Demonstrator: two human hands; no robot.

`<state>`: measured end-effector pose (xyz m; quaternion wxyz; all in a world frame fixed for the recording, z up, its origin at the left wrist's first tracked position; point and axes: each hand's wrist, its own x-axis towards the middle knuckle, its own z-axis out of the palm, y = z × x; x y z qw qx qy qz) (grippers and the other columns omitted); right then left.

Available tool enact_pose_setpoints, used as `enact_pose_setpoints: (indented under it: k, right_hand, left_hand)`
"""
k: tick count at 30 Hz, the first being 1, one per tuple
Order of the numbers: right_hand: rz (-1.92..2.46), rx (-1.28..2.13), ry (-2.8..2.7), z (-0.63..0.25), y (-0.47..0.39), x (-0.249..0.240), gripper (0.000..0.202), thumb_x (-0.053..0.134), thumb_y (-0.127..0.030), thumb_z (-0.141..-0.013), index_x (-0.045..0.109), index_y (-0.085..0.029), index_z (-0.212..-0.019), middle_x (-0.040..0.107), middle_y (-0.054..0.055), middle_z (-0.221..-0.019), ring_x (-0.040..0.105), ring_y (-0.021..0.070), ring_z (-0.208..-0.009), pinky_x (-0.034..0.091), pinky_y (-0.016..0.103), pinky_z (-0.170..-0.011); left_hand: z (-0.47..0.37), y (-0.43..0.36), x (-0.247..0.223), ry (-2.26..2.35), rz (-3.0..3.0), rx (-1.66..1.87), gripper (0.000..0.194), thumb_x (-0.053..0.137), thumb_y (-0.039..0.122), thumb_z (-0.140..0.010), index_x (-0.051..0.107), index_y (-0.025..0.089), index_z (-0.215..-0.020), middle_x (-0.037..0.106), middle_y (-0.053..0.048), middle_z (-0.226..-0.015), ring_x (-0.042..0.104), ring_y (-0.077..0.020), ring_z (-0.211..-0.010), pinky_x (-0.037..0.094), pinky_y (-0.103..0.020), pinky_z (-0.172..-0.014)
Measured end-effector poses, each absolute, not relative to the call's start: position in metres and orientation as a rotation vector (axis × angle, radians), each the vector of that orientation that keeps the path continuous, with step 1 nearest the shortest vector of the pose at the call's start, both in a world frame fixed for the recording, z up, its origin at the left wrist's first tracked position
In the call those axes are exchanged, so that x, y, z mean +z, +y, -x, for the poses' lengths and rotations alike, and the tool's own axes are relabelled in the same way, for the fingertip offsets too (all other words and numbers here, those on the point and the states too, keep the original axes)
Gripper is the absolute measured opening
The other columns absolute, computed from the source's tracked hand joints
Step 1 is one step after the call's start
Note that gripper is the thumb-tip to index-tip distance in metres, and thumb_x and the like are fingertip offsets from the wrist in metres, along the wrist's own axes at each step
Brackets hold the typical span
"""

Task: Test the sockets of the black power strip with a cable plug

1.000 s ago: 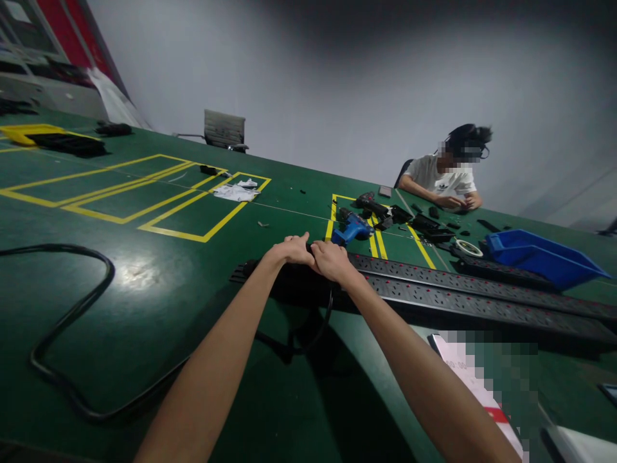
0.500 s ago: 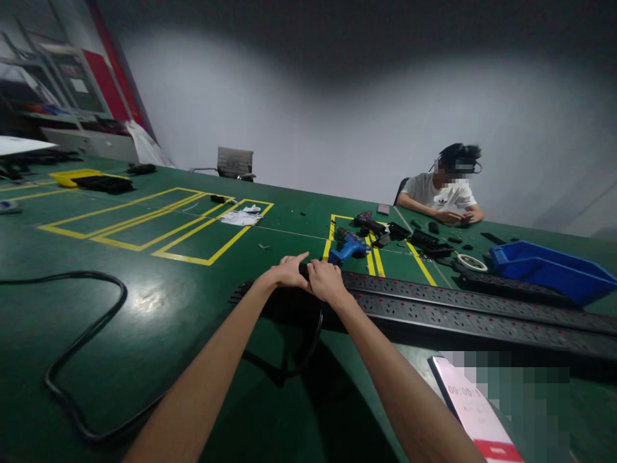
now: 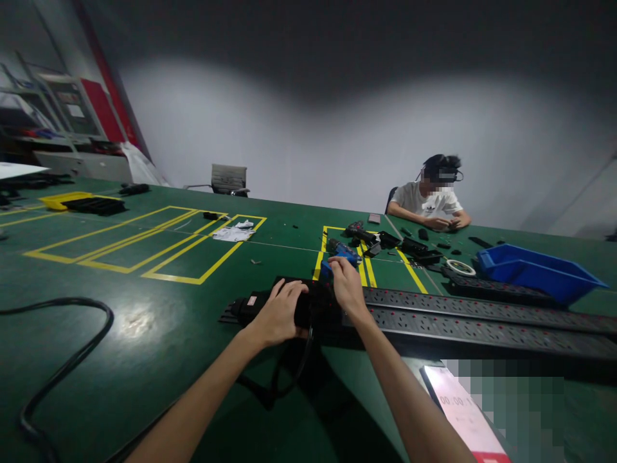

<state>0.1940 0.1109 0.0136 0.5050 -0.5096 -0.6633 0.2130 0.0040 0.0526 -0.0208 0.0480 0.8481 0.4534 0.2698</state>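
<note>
Over the black box-shaped housing (image 3: 308, 310) at the left end of the long power strips lies my left hand (image 3: 279, 312), its fingers across the top and its thumb at the near side. A black cable (image 3: 308, 347) hangs from this housing. Above the strips' left part is my right hand (image 3: 348, 286), fingers curled together; what they hold, if anything, is hidden. Its fingertips overlap the blue cordless drill (image 3: 326, 269) in view, and I cannot tell whether they touch it. Two long black power strips (image 3: 463, 321) with red dots run off to the right.
A blue bin (image 3: 540, 270) and a white tape roll (image 3: 460, 267) are at the right, near several black parts (image 3: 419, 249). A phone (image 3: 463, 405) lies close by. Thick black cable (image 3: 72, 366) curves on the left. A person (image 3: 429, 202) sits across the green table.
My hands have moved apart: the left slid back down onto the housing, and the right lifted off toward the right. The view has shifted slightly, and more of the housing shows.
</note>
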Motion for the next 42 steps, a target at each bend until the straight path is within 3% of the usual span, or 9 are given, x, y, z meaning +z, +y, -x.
enact_pose_setpoints:
  k: [4, 7, 17, 24, 30, 34, 37, 40, 42]
  right_hand:
    - [1.261, 0.457, -1.54, -0.221, 0.11, 0.015, 0.032, 0.04, -0.038, -0.091, 0.067, -0.021, -0.094, 0.069, 0.004, -0.096, 0.061, 0.02, -0.093, 0.04, 0.029, -0.082]
    - [1.308, 0.476, -1.52, -0.224, 0.109, 0.004, 0.033, 0.04, -0.039, -0.091, 0.067, -0.021, -0.094, 0.069, 0.004, -0.093, 0.061, 0.0204, -0.09, 0.041, 0.029, -0.08]
    - [1.377, 0.434, -1.772, -0.212, 0.098, -0.022, 0.033, 0.042, -0.045, -0.093, 0.067, -0.023, -0.095, 0.067, 0.006, -0.098, 0.059, 0.0219, -0.096, 0.04, 0.034, -0.085]
    - [1.069, 0.47, -2.145, -0.211, 0.081, -0.006, 0.054, 0.066, -0.059, -0.077, 0.06, -0.027, -0.12, 0.06, 0.006, -0.122, 0.048, 0.0243, -0.119, 0.031, 0.04, -0.102]
    - [1.053, 0.496, -2.147, -0.211, 0.079, -0.004, 0.063, 0.071, -0.058, -0.072, 0.057, -0.027, -0.125, 0.063, 0.006, -0.118, 0.052, 0.0253, -0.116, 0.025, 0.045, -0.106]
    - [1.072, 0.517, -2.107, -0.211, 0.078, -0.005, 0.057, 0.07, -0.057, -0.074, 0.059, -0.028, -0.122, 0.065, 0.004, -0.113, 0.053, 0.0252, -0.114, 0.016, 0.05, -0.109]
    - [1.06, 0.575, -2.037, -0.211, 0.081, -0.008, 0.038, 0.054, -0.054, -0.088, 0.064, -0.027, -0.112, 0.066, 0.003, -0.11, 0.055, 0.0221, -0.11, 0.023, 0.044, -0.107]
    - [1.09, 0.663, -1.885, -0.212, 0.089, -0.012, 0.041, 0.036, -0.051, -0.096, 0.066, -0.024, -0.1, 0.068, 0.003, -0.103, 0.058, 0.0196, -0.101, 0.037, 0.034, -0.094]
    - [1.11, 0.707, -1.811, -0.213, 0.093, -0.014, 0.043, 0.035, -0.051, -0.096, 0.067, -0.022, -0.096, 0.068, 0.003, -0.098, 0.06, 0.0191, -0.095, 0.041, 0.029, -0.086]
  left_hand:
    - [-0.011, 0.049, -0.019, 1.379, -2.615, 0.836, 0.064, 0.082, 0.046, -0.052, 0.052, 0.023, -0.103, 0.059, -0.007, -0.116, 0.052, -0.029, -0.115, 0.034, -0.047, -0.106]
    - [-0.013, 0.048, -0.018, 1.396, -2.627, 0.842, 0.056, 0.082, 0.041, -0.054, 0.052, 0.023, -0.098, 0.059, -0.006, -0.113, 0.053, -0.0284, -0.112, 0.037, -0.046, -0.102]
    - [-0.012, 0.051, -0.024, 1.387, -2.673, 0.806, 0.058, 0.078, 0.048, -0.059, 0.054, 0.023, -0.105, 0.059, -0.007, -0.116, 0.052, -0.029, -0.112, 0.032, -0.049, -0.106]
    - [-0.01, 0.052, -0.026, 1.393, -2.69, 0.752, 0.063, 0.074, 0.054, -0.063, 0.053, 0.022, -0.114, 0.056, -0.009, -0.121, 0.049, -0.0299, -0.117, 0.03, -0.05, -0.108]
    - [-0.009, 0.051, -0.025, 1.418, -2.696, 0.739, 0.062, 0.073, 0.056, -0.063, 0.054, 0.022, -0.112, 0.056, -0.009, -0.122, 0.048, -0.0298, -0.117, 0.03, -0.048, -0.108]
    - [-0.009, 0.051, -0.024, 1.382, -2.683, 0.752, 0.062, 0.074, 0.055, -0.063, 0.054, 0.022, -0.112, 0.057, -0.009, -0.121, 0.049, -0.0296, -0.116, 0.03, -0.049, -0.108]
    - [-0.009, 0.052, -0.025, 1.371, -2.665, 0.774, 0.062, 0.075, 0.053, -0.062, 0.054, 0.023, -0.111, 0.058, -0.008, -0.12, 0.05, -0.0294, -0.115, 0.03, -0.049, -0.109]
    - [-0.009, 0.052, -0.025, 1.357, -2.664, 0.785, 0.06, 0.076, 0.05, -0.061, 0.054, 0.023, -0.111, 0.058, -0.007, -0.12, 0.051, -0.0291, -0.115, 0.03, -0.048, -0.109]
    - [-0.009, 0.052, -0.025, 1.354, -2.67, 0.788, 0.06, 0.077, 0.048, -0.062, 0.054, 0.023, -0.112, 0.058, -0.008, -0.121, 0.051, -0.029, -0.116, 0.03, -0.048, -0.11]
